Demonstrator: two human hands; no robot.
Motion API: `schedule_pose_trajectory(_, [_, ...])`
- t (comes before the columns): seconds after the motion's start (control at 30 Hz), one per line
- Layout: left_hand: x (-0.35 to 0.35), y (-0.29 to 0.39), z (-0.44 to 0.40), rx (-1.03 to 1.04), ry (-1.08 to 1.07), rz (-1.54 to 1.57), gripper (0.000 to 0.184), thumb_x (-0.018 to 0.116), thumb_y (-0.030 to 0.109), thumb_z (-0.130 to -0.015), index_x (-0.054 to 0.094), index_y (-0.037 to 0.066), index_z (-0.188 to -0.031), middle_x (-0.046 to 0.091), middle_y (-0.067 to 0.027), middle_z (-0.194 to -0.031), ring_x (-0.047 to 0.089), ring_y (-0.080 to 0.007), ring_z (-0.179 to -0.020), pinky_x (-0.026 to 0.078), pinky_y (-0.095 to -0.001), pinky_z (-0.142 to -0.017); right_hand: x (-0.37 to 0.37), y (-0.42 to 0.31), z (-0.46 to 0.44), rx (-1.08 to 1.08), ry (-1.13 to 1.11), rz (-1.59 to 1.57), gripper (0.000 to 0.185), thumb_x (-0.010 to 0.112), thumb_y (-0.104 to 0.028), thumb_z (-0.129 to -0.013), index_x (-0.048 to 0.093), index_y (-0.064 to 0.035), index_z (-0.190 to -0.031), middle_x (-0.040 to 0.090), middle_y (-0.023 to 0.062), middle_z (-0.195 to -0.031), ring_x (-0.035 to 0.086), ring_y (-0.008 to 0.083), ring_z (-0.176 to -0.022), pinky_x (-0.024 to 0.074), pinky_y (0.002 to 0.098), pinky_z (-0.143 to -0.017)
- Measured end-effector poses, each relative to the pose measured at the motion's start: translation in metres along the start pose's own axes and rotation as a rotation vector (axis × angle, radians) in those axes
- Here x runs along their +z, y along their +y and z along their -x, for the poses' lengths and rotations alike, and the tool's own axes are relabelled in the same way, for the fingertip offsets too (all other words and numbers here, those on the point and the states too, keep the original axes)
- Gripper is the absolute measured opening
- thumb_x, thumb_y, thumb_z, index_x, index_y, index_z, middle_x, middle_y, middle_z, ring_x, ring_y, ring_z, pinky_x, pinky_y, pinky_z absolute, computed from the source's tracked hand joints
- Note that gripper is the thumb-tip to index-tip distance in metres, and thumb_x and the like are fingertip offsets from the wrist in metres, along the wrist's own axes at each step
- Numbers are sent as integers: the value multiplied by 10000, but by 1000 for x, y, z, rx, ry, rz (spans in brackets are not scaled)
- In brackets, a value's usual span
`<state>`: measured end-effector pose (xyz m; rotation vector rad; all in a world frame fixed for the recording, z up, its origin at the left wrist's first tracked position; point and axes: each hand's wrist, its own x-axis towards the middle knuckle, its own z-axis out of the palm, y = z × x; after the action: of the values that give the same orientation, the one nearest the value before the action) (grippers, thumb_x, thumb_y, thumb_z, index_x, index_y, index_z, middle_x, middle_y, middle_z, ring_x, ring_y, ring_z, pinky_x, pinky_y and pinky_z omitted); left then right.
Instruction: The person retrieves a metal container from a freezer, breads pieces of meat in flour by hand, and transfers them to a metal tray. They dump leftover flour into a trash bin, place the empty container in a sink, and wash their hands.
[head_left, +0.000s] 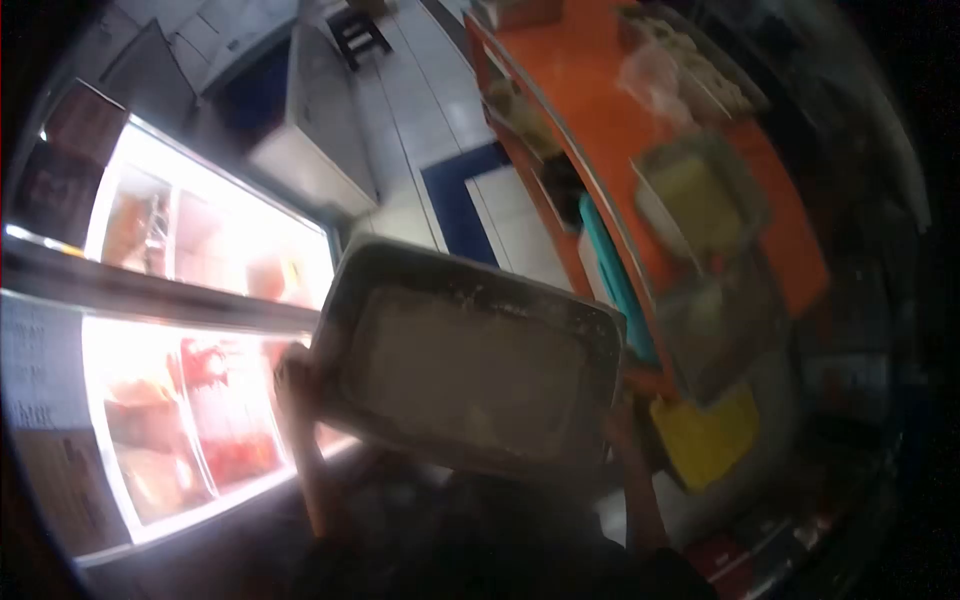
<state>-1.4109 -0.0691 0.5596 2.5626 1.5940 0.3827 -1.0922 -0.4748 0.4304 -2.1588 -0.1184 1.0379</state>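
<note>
A large rectangular tub (335, 395) with dark walls and rounded corners hangs tilted in front of my body, between both hands. Inside it, a dull, flat, greyish-brown surface spreads; I cannot tell whether this is its contents or its bottom. Pale specks dot the far inner wall. My left hand (293, 372) grips the tub's left end, close to the lit glass case. At the opposite end, my right hand (620, 425) is closed on the tub's side, with its fingers dim and partly hidden.
A brightly lit glass-fronted case (210, 315) with food inside stands at left. Along the right runs an orange counter (575, 50) bearing several trays (690, 285) of food. A teal item (612, 275) and a yellow cloth-like item (707, 437) are beside it. A dark stool (357, 35) stands on the tiles.
</note>
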Motion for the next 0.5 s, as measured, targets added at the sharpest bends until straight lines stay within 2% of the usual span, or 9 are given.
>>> schedule_pose_trajectory(0.03, [-12, 5, -19, -58, 89, 121, 192, 560, 175, -905, 594, 20, -796, 621, -210, -844, 611, -417, -818, 479, -512, -715, 5, -44, -23, 19, -45, 1, 382, 608, -258, -910, 603, 50, -1136, 634, 125, -909, 631, 232, -775, 495, 426, -689])
schedule_pose_trajectory(0.1, [7, -49, -60, -151, 3, -97, 194, 560, 188, -909, 588, 31, -798, 615, -191, -817, 616, -388, -797, 485, -507, -717, 15, -131, -68, 57, -135, 6, 413, 599, -246, -931, 551, 32, -1233, 624, 142, -1037, 633, 211, -805, 497, 407, -675])
schedule_pose_trajectory(0.13, [-10, -42, -82, -180, -4, -141, 199, 559, 201, -912, 592, 34, -809, 617, -187, -815, 617, -387, -796, 485, -511, -721, 28, -166, -95, -91, -54, 19, 440, 596, -243, -934, 523, 33, -1269, 613, 148, -1058, 632, 214, -790, 500, 398, -671])
schedule_pose_trajectory(0.2, [-20, -43, -117, -240, 18, -178, 206, 558, 213, -916, 596, 36, -819, 618, -182, -813, 618, -387, -795, 486, -515, -726, 38, -240, -146, -422, 89, 25, 410, 563, -252, -963, 519, 25, -1262, 594, 124, -998, 608, 206, -729, 492, 383, -648])
schedule_pose_trajectory(0.23, [-12, -54, -125, -313, 70, -112, 223, 556, 232, -921, 614, 34, -837, 625, -182, -827, 618, -392, -798, 488, -516, -726, 35, -285, -163, -465, 71, 29, 410, 563, -252, -963, 519, 25, -1262, 594, 124, -998, 608, 206, -729, 492, 383, -648])
schedule_pose_trajectory(0.3, [8, -78, -153, -408, 150, -21, 242, 554, 251, -926, 632, 33, -855, 632, -182, -840, 619, -398, -801, 489, -517, -726, 48, -390, -181, -363, 19, -107, 371, 557, -288, -977, 537, 11, -1197, 584, 109, -970, 605, 198, -749, 497, 377, -653])
schedule_pose_trajectory(0.37, [18, -80, -197, -506, 353, 83, 271, 572, 274, -926, 665, 31, -853, 650, -179, -861, 635, -387, -819, 498, -495, -723, 65, -473, -210, -407, -8, -53, 352, 562, -293, -980, 540, 4, -1167, 587, 112, -976, 606, 190, -773, 497, 372, -670])
schedule_pose_trajectory(0.43, [42, -90, -254, -612, 357, 153, 318, 632, 275, -890, 603, -18, -769, 607, -195, -695, 596, -386, -687, 438, -489, -630, 86, -535, -259, -430, -5, -8, 335, 566, -298, -982, 544, -2, -1138, 590, 115, -981, 606, 181, -797, 497, 367, -687])
schedule_pose_trajectory(0.5, [71, -112, -306, -573, 596, 209, 373, 653, 297, -872, 567, -31, -717, 563, -191, -644, 541, -370, -641, 413, -482, -605, 118, -563, -330, -656, 60, -101, 339, 576, -308, -977, 546, 1, -1113, 593, 115, -973, 598, 177, -824, 489, 359, -708])
